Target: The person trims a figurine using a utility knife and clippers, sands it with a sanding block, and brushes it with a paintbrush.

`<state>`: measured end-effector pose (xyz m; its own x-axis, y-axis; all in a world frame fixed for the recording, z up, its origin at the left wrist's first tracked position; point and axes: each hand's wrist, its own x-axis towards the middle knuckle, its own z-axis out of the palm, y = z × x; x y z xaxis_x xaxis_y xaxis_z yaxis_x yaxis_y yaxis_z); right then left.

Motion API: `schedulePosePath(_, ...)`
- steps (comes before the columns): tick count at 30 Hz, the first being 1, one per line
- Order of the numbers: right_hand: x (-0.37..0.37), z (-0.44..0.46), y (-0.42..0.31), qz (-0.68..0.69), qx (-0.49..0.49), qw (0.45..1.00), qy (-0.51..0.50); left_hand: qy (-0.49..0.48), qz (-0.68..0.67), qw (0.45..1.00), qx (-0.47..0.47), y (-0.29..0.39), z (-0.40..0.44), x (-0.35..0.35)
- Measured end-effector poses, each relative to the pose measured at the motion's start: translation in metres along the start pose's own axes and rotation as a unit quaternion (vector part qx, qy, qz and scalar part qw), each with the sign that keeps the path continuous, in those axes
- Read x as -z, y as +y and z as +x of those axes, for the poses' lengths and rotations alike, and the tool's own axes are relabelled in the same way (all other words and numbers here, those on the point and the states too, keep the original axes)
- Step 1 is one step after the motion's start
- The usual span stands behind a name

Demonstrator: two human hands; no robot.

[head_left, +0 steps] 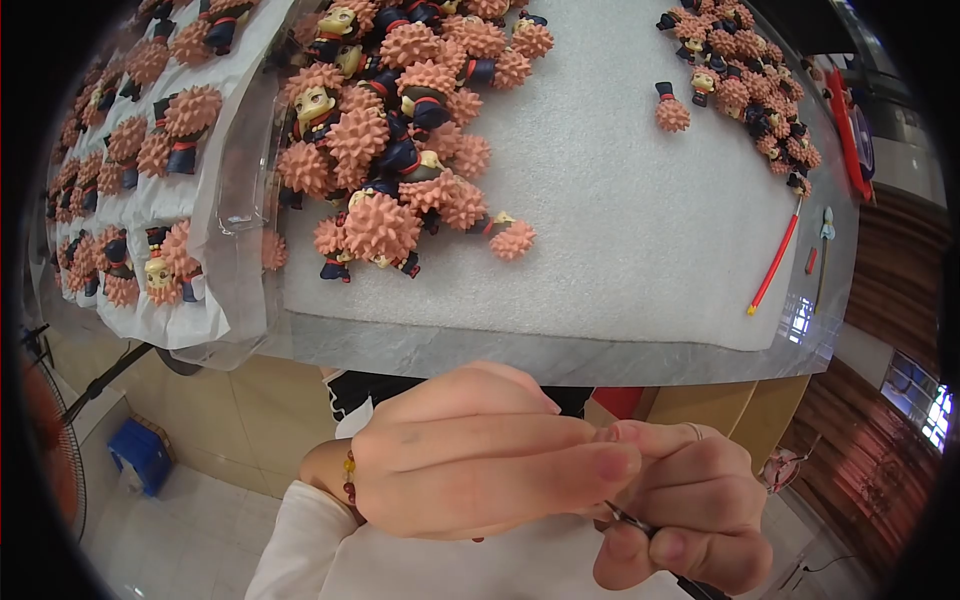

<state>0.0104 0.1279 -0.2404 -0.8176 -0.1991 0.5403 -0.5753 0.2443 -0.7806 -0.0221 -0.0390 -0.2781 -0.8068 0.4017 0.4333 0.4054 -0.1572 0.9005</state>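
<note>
Both hands meet in front of my body, just below the table's near edge. My left hand [480,460] shows its back, with a beaded bracelet [349,478] at the wrist. Its fingers are long and pressed together, their tips touching the fingers of the other hand. Whatever lies under them is hidden. My right hand [695,500] is closed, with curled fingers and a thin ring on one. Between its lower fingertips sits a small dark metal tool [629,517], only partly visible, so its kind is unclear.
A foam sheet [600,200] covers the grey table [450,350]. Pink spiky-haired figurines [380,225] are heaped on it at left, with another pile [740,90] at right. More fill a plastic-lined tray [215,300]. A red brush [775,260] lies right; a blue stool [140,455] stands below.
</note>
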Motion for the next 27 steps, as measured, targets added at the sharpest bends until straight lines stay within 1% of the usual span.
schedulePosePath(3, -0.005, -0.005, 0.001, 0.063, -0.001, 0.994, 0.084, 0.001, -0.01, 1.0, -0.005, -0.001, 0.0, 0.0)
schedulePosePath(5, -0.005, -0.004, 0.009, 0.052, 0.054, 0.995, 0.071, 0.007, -0.009, 1.0, -0.003, -0.001, 0.0, -0.001)
schedulePosePath(7, -0.004, -0.004, 0.009, 0.034, 0.064, 0.995, 0.063, 0.007, -0.009, 1.0, -0.003, -0.001, 0.0, -0.002)
schedulePosePath(9, -0.004, -0.008, 0.003, 0.009, 0.028, 0.998, 0.06, 0.002, -0.011, 1.0, -0.003, -0.001, 0.0, -0.001)
schedulePosePath(12, -0.005, -0.008, 0.005, 0.009, 0.034, 0.998, 0.061, -0.013, -0.015, 1.0, 0.002, -0.001, 0.002, 0.001)
schedulePosePath(15, -0.003, -0.01, 0.006, 0.013, 0.035, 0.997, 0.061, 0.003, -0.02, 1.0, 0.007, 0.0, 0.001, -0.001)
schedulePosePath(18, -0.004, -0.007, 0.005, 0.002, 0.041, 0.997, 0.059, 0.011, -0.014, 1.0, 0.006, 0.0, 0.001, -0.002)
schedulePosePath(20, -0.006, 0.004, 0.01, 0.018, 0.078, 0.996, 0.04, 0.011, -0.015, 1.0, 0.006, 0.0, 0.001, -0.001)
schedulePosePath(23, -0.008, 0.005, 0.008, 0.02, 0.077, 0.996, 0.049, 0.01, -0.014, 1.0, 0.005, 0.0, 0.001, -0.001)
schedulePosePath(25, -0.006, 0.004, 0.008, 0.022, 0.075, 0.996, 0.037, 0.01, -0.014, 1.0, 0.002, -0.002, 0.0, -0.002)
schedulePosePath(27, 0.002, 0.003, 0.012, 0.03, 0.091, 0.995, -0.001, 0.01, -0.015, 1.0, -0.004, -0.003, -0.001, -0.002)
